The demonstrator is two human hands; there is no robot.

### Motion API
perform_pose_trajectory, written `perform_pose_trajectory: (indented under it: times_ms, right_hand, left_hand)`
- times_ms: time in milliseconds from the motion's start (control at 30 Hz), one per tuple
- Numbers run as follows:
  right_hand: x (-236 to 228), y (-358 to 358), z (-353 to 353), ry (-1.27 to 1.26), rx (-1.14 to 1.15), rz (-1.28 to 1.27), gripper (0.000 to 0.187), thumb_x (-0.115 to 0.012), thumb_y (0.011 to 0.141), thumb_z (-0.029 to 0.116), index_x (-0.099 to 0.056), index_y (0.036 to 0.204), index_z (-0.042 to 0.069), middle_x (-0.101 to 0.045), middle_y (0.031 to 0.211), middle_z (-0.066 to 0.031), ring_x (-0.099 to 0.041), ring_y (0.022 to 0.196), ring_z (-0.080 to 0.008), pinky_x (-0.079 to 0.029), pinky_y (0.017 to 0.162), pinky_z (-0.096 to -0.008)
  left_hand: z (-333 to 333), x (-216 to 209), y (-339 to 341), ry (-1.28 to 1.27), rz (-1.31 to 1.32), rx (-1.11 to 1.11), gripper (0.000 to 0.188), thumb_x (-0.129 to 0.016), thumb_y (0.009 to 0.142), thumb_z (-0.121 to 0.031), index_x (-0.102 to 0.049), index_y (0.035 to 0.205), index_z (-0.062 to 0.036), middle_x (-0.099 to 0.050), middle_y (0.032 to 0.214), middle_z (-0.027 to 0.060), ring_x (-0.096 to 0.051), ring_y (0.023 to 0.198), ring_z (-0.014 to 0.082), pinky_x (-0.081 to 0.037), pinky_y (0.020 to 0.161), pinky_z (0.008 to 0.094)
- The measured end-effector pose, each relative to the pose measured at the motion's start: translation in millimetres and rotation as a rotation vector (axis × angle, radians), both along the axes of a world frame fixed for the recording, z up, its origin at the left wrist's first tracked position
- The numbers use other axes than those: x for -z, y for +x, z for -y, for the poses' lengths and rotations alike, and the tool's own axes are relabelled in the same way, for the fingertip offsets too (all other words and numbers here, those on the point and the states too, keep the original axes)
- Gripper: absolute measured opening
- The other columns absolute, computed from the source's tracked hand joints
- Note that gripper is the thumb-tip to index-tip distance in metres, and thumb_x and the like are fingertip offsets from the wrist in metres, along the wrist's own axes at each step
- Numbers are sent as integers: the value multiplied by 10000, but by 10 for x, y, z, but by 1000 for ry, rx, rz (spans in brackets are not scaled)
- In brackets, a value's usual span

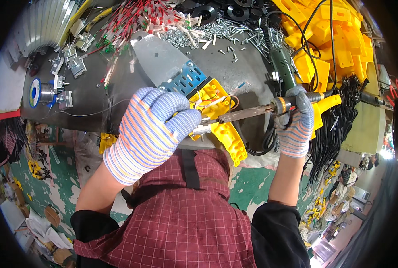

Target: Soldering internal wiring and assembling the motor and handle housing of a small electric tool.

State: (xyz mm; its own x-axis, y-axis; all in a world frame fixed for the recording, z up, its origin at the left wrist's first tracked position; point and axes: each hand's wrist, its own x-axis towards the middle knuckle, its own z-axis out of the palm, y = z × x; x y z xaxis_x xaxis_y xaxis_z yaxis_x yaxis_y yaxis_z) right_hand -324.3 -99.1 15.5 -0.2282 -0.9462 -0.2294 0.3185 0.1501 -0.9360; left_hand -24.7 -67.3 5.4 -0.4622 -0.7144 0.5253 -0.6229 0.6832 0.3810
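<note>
My right hand (297, 118), in a striped knit glove, is wrapped round the handle of a soldering iron (248, 113). The iron's tip points left, into an open yellow plastic housing (229, 142) with thin wires inside. My left hand (152, 120), gloved alike, is closed at the housing's left side, thumb and finger pinched near the iron's tip. A thin solder wire (101, 111) runs from a spool (42, 93) at the left to this hand. Its end is hidden by the fingers. A blue slotted plate (186, 79) with a bare metal blade (156, 53) adjoins the housing.
Yellow housings (328, 35) are heaped at the far right, above black cables (337, 120). A green power screwdriver (281, 64) lies beside them. Screws (221, 33), red wire leads (132, 20) and black discs (205, 12) cover the back. Small metal switches (77, 64) lie left.
</note>
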Motion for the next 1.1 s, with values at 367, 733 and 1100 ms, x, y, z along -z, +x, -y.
perform_pose_trajectory:
  times_ms: [367, 733, 1100]
  right_hand:
    - [81, -151, -11, 25, -57, 76, 178, -657, 927, 270, -608, 1021, 127, -630, 890, -13, -652, 735, -172, -567, 624, -315]
    - [19, -47, -10, 24, -14, -12, 202, -655, 925, 331, -609, 993, 146, -599, 790, 19, -572, 599, -114, -459, 499, -233]
    - [-15, 24, -57, -9, 12, -2, 213, -675, 911, 325, -617, 988, 135, -602, 787, 13, -599, 635, -121, -476, 520, -250]
  left_hand:
    - [-23, -35, 23, 20, 17, -14, 222, -714, 723, -70, -659, 933, -114, -623, 895, 85, -610, 801, 288, -487, 732, 416]
    - [458, 154, 205, 199, -702, -228, 148, -661, 910, -131, -669, 1010, -22, -661, 998, 74, -618, 907, 149, -491, 828, 283]
    - [641, -221, -423, 757, -307, 109, 150, -662, 891, -116, -679, 1009, -26, -664, 900, 42, -619, 865, 125, -506, 799, 294]
